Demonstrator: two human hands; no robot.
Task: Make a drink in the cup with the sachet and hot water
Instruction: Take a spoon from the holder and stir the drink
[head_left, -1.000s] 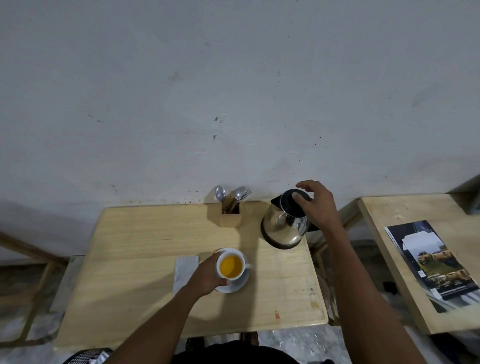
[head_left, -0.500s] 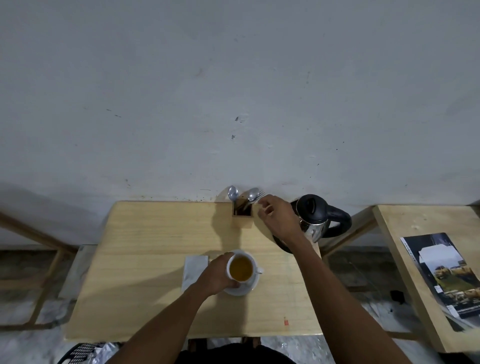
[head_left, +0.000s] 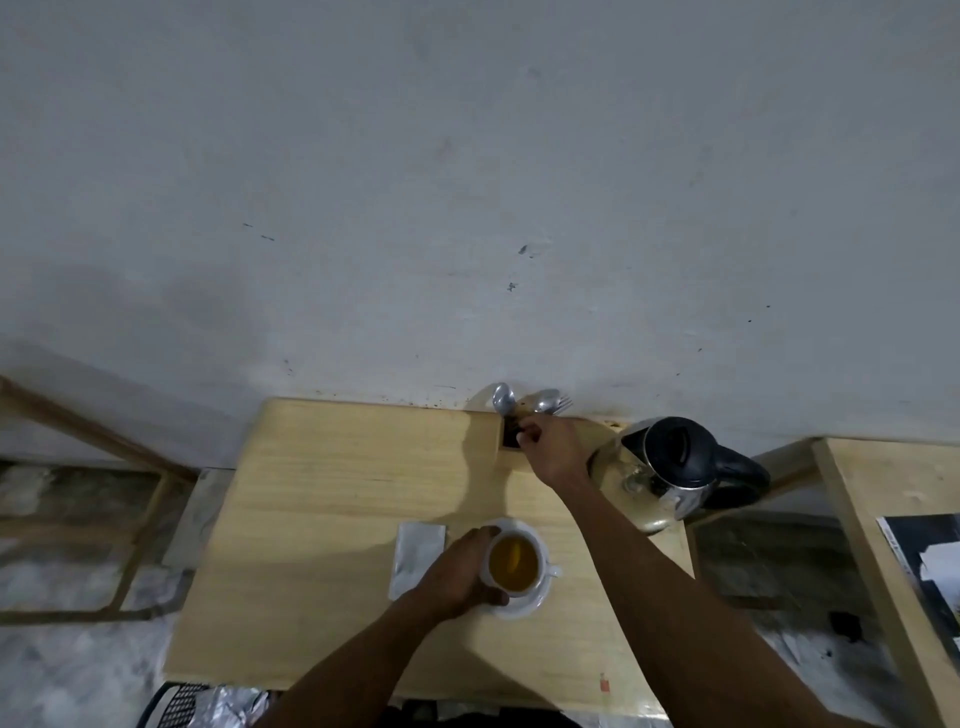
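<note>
A white cup (head_left: 514, 565) full of amber drink stands on a white saucer (head_left: 524, 605) near the table's front. My left hand (head_left: 462, 571) is wrapped around the cup's left side. A silver sachet (head_left: 415, 556) lies flat just left of the cup. My right hand (head_left: 550, 449) is at the wooden cutlery holder (head_left: 511, 439) by the wall, fingers closing around the handle of a spoon (head_left: 545, 401); the grip itself is partly hidden. A steel kettle (head_left: 670, 467) with a black lid stands to the right of that hand.
The wooden table (head_left: 337, 493) sits against a grey wall. Another spoon (head_left: 503, 399) and a fork stick up from the holder. A second wooden table (head_left: 893, 545) with a dark printed sheet stands at the right. A wooden frame is at the left.
My right hand left the kettle's lid and moved left to the cutlery holder, where it now closes on a spoon handle. My left hand stayed on the cup.
</note>
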